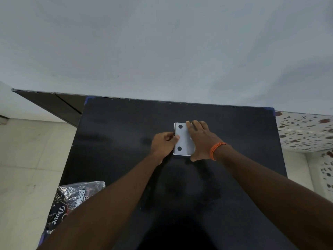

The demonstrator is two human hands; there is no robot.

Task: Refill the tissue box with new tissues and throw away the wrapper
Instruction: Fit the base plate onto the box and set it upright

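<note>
A white tissue box (182,139) lies upside down on the black table (117,134), its flat bottom panel with two black round pads facing up. My left hand (164,144) pinches the box's left edge, thumb on the panel. My right hand (201,139) lies over the box's right side, fingers spread to its far corner and thumb at its near edge. An orange thread band circles my right wrist. A crinkled dark plastic wrapper (72,199) with white lettering sits at the table's near left corner, partly hidden behind my left forearm.
The table stands against a pale grey wall (162,51). Light floor tiles (27,159) lie to the left, and a speckled white surface (306,132) lies to the right. Blue tape marks the table's far corners.
</note>
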